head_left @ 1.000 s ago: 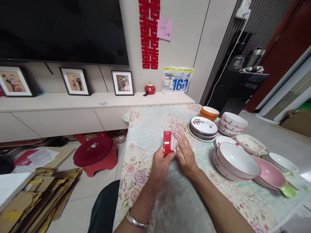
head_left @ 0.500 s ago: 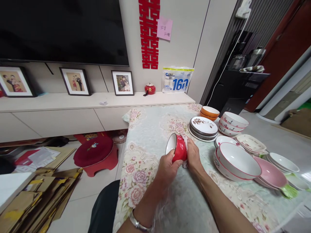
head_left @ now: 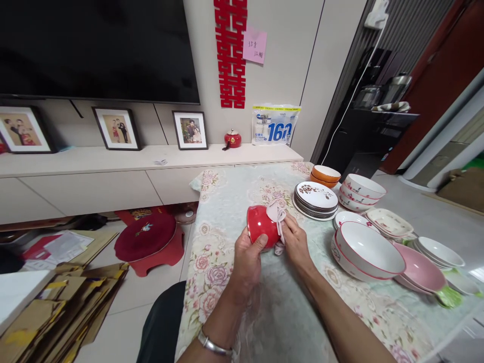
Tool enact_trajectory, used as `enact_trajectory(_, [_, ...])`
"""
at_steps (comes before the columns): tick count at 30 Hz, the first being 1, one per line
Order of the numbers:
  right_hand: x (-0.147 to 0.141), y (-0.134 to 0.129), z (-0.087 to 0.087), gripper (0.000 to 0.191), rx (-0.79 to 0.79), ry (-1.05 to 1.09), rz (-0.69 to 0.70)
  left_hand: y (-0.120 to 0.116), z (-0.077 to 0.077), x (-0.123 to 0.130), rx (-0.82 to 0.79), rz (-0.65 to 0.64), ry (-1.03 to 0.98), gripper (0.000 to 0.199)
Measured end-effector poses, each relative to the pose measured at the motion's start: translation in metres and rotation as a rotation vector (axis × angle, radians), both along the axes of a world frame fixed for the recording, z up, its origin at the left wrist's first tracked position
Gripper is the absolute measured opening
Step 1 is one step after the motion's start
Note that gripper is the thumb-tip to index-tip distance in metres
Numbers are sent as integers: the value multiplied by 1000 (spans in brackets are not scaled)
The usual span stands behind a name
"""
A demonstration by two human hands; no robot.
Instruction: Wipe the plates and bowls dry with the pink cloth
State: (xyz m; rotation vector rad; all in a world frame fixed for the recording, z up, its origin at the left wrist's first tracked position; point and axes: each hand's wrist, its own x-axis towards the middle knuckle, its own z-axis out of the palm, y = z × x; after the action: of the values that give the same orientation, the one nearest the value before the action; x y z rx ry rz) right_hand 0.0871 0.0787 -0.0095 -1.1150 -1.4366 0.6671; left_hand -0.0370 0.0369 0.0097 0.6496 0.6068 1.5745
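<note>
A small red bowl (head_left: pixel 260 222) is tilted on its side above the table, its outer wall toward me. My left hand (head_left: pixel 248 254) grips it from the near left, thumb lying across the red wall. On the bowl's right side, my right hand (head_left: pixel 297 239) presses a pale pinkish cloth (head_left: pixel 278 214) against the outside, fingers closed on the cloth. The inside of the bowl is turned away and hidden. Just beyond my right hand stands a stack of plates (head_left: pixel 316 195) with a brown flower pattern.
Orange bowls (head_left: pixel 325 174), stacked white bowls (head_left: pixel 363 186), large red-rimmed bowls (head_left: pixel 370 249) and a pink bowl (head_left: pixel 421 267) crowd the right side of the flowered tablecloth (head_left: pixel 227 201). A red stool (head_left: pixel 149 242) and flattened cardboard (head_left: pixel 68 307) lie left, on the floor.
The red bowl has turned so its opening no longer shows and its outer wall faces me. Both hands shifted slightly left with it, and more of the cloth is visible.
</note>
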Motion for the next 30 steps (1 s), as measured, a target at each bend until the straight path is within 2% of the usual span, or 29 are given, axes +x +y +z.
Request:
enact_trajectory(2, [0, -1, 0, 31, 52, -40, -53, 3, 1, -5, -8, 22, -39, 56])
enact_trajectory(5, [1, -6, 9, 21, 153, -116, -33, 6, 2, -13, -19, 10, -73, 59])
enact_trajectory(8, [4, -9, 20, 16, 274, -193, 15, 6, 2, -16, -34, -49, -91, 58])
enact_trajectory(10, [10, -8, 25, 15, 326, -219, -10, 4, 2, -15, -35, -106, -76, 58])
enact_trajectory(13, [19, -2, 24, 13, 308, -233, -153, 0, 2, -10, -15, -169, -45, 61])
enact_trajectory(15, [22, 2, 21, 12, 247, -268, -211, -1, 1, -8, -4, -158, -52, 62])
enact_trajectory(17, [21, 1, 20, 13, 194, -319, -157, 1, -1, -10, -9, -97, -77, 59])
enact_trajectory(20, [16, -4, 23, 13, 178, -342, 29, 4, -2, -15, -22, -33, -96, 55])
enact_trajectory(23, [16, -8, 28, 12, 222, -291, 112, 4, -1, -15, -24, -86, -84, 54])
enact_trajectory(25, [20, -5, 27, 10, 255, -261, 49, 2, -1, -12, -21, -137, -77, 54])
enact_trajectory(27, [24, 0, 24, 9, 266, -250, -71, 0, -1, -10, -21, -166, -77, 56])
enact_trajectory(30, [25, 5, 18, 9, 222, -272, -165, 0, -2, -10, -38, -148, -98, 54])
